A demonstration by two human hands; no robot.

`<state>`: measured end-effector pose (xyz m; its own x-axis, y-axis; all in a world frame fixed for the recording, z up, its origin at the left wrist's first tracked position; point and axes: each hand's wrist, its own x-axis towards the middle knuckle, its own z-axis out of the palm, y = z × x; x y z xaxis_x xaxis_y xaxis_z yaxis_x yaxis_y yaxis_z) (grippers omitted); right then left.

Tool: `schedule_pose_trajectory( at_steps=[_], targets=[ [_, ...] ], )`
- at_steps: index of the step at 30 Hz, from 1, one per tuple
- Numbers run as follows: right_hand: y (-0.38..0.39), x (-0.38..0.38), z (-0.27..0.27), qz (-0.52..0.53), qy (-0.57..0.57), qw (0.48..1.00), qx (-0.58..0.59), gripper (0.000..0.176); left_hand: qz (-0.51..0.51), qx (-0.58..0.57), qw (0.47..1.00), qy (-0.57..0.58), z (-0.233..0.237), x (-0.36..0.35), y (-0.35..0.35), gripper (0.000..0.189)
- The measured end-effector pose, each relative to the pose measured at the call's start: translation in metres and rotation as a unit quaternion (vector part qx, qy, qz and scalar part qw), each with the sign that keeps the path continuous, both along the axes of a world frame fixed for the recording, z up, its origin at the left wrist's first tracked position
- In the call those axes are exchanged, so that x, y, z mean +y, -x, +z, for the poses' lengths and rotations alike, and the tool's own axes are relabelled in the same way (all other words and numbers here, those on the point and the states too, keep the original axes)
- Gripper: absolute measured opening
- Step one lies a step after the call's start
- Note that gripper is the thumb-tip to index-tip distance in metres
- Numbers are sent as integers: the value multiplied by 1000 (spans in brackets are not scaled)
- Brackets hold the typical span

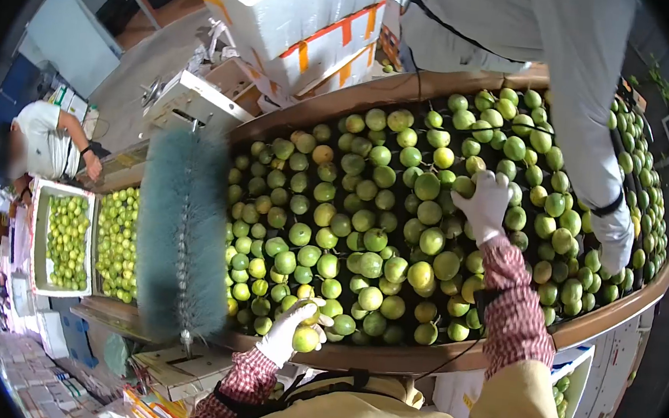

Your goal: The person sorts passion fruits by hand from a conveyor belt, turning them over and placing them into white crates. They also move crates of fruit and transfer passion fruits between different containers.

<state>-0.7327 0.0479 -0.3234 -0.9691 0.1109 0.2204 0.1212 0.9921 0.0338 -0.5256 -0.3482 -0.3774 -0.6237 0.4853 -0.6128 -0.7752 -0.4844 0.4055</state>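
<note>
Round green and yellowish passion fruits [373, 264], several with short stems, cover the dark conveyor bed in front of me. My left hand [282, 333], in a white glove, is closed around yellow-green passion fruits [305, 339] at the near edge of the bed; two show at its fingers. Farther out to the right, my gloved right hand [486, 205] curls its thumb and fingers about a green passion fruit [464, 186] among the others. Part of that fruit is hidden by the fingers.
A big bluish brush roller [185, 232] spans the bed at left. Beyond it, a person [42, 136] stands by a white foam box [39, 239] of fruit. Another person's gloved hand [614, 241] reaches in at right. Stacked foam boxes [263, 24] stand behind the wooden rim [344, 98].
</note>
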Motion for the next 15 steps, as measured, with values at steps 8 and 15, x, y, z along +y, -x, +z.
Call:
schedule_pose_trajectory(
  at_steps=[8, 15],
  targets=[
    [-106, -125, -34, 207, 205, 955, 61, 36, 62, -53, 996, 29, -8, -33, -36, 41],
    [-194, -239, -68, 323, 224, 907, -154, 52, 63, -25, 995, 68, -9, -57, -40, 45]
  ],
)
